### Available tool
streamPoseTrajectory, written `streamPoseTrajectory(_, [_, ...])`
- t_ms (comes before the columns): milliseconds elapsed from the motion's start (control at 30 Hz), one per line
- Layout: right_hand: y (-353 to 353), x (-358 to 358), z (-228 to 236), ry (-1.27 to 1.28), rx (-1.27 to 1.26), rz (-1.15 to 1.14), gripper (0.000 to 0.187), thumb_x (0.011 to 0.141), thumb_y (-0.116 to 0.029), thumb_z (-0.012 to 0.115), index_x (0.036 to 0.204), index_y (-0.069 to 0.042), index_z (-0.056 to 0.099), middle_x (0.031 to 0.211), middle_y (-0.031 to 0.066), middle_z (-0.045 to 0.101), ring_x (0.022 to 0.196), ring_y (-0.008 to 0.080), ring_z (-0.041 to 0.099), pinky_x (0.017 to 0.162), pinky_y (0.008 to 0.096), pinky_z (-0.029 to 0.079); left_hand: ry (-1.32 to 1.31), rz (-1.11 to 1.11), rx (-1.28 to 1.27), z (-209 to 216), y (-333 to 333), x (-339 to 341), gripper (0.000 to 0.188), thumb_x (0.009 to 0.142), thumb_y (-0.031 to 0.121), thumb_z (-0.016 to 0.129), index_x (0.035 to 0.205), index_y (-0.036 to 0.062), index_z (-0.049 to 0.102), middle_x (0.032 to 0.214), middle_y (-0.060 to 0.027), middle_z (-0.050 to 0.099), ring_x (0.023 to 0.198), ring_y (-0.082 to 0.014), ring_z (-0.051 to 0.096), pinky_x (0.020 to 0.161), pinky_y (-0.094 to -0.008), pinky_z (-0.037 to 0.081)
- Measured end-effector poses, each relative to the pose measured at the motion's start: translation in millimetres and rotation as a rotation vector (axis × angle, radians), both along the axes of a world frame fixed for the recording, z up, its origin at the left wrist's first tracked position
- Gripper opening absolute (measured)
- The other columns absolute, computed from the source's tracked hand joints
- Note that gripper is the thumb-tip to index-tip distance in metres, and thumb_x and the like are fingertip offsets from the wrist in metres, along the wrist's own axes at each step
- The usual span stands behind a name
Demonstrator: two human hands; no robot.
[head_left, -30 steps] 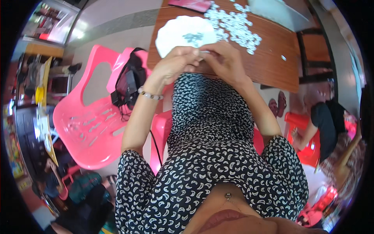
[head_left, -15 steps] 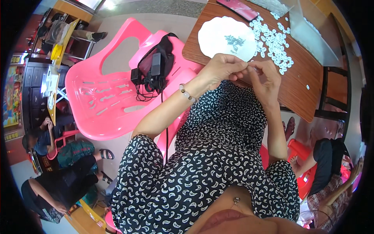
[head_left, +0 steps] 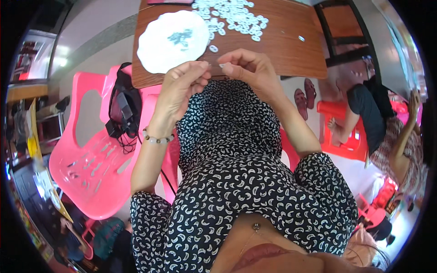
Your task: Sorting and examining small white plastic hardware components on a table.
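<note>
Both my hands are held over the near edge of the brown wooden table (head_left: 291, 59), fingertips facing with a small gap between. My left hand (head_left: 185, 84) is closed in a pinch; whatever sits at its fingertips is too small to name. Between the thumb and forefinger of my right hand (head_left: 255, 75) is a small white piece (head_left: 222, 65). Just beyond my hands lies a white scalloped plate (head_left: 152, 52) holding small grey-green pieces (head_left: 180, 38). Many small white oval pieces (head_left: 234, 17) are scattered past it, and a single oval piece (head_left: 213, 48) lies beside the plate.
A pink plastic chair (head_left: 86, 182) stands at the left, with a black bag and cabled device (head_left: 124, 107) on it. One small piece (head_left: 301, 38) lies alone toward the table's right. A red stool (head_left: 343, 125) and a seated person (head_left: 396, 150) are at the right.
My fingertips, together before, have parted, and a small white piece now shows in my right hand. The view has swung, so table and chair appear further left.
</note>
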State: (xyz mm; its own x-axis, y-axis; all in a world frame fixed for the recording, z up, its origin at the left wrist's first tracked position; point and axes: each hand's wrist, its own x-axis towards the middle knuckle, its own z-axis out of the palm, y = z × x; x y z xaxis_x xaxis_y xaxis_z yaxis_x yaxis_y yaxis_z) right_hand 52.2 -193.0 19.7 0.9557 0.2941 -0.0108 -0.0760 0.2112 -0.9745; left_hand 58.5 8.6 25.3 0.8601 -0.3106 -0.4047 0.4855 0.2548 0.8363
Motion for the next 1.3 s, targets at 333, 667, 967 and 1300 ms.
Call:
streamPoseTrajectory(333, [-9,-7,-25,0.011,-0.014,-0.038,0.022,0.092,-0.022,0.060,0.097,-0.002,0.068,0.080,-0.0005,0.063,0.071,0.0046,0.052,0.064,0.0192,0.043,0.015,-0.095,0.027,-7,-21,-6,0.019,0.089,0.023,0.064,0.092,0.0048,0.066,0.076,0.0009,0.064,0.066,-0.0035,0.056,0.059,-0.0161,0.044])
streamPoseTrajectory(667, [-11,-10,-22,-0.063,-0.109,-0.056,0.020,0.090,-0.017,0.062,0.098,0.001,0.067,0.087,0.0031,0.067,0.081,0.0085,0.060,0.075,0.0233,0.048,-0.023,-0.047,-0.035,-14,-27,-12,0.021,0.091,0.017,0.061,0.098,-0.0021,0.064,0.090,-0.0114,0.068,0.080,-0.0144,0.065,0.074,-0.0253,0.054])
streamPoseTrajectory(967, [-6,-9,-24,-0.121,-0.298,-0.256,0.019,0.086,-0.017,0.067,0.087,0.002,0.067,0.075,0.0047,0.066,0.067,0.0064,0.059,0.061,0.0224,0.047,-0.032,0.015,-0.044,-12,-34,-13,0.021,0.090,0.015,0.062,0.098,-0.0042,0.063,0.089,-0.0127,0.068,0.080,-0.0167,0.066,0.074,-0.0268,0.055])
streamPoseTrajectory(1300, [-9,-12,-24,0.062,-0.045,-0.102,0.021,0.088,-0.020,0.066,0.096,-0.001,0.065,0.087,-0.0007,0.064,0.080,0.0039,0.056,0.073,0.0188,0.044,-0.074,0.037,-0.030,-10,-36,-13,0.020,0.090,0.013,0.061,0.100,-0.0043,0.063,0.089,-0.0124,0.068,0.081,-0.0157,0.066,0.075,-0.0255,0.054])
